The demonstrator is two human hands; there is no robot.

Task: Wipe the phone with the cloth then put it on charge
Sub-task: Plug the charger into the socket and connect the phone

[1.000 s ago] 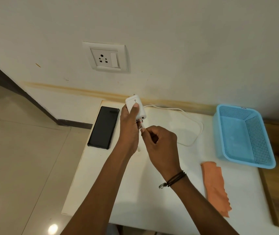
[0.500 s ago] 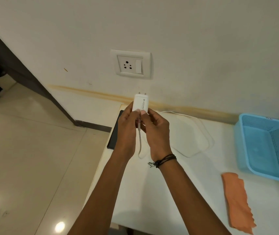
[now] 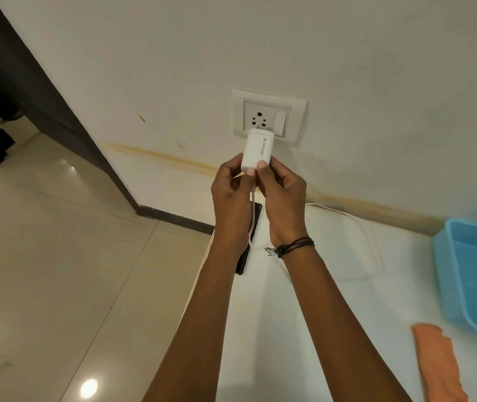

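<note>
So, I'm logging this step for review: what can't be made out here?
- Phone: head view, mostly hidden behind the left hand and wrist.
- Charger pins: its own body hides whether they have entered the socket.
- Cable's far end: hidden behind the hands.
- Basket and cloth: cut off by the frame edges.

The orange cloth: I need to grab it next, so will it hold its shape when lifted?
Probably not. The orange cloth lies flat on the table with a ragged, wavy edge, so it likely droops. It looks thin, so probably light and unlikely to slide far.
</note>
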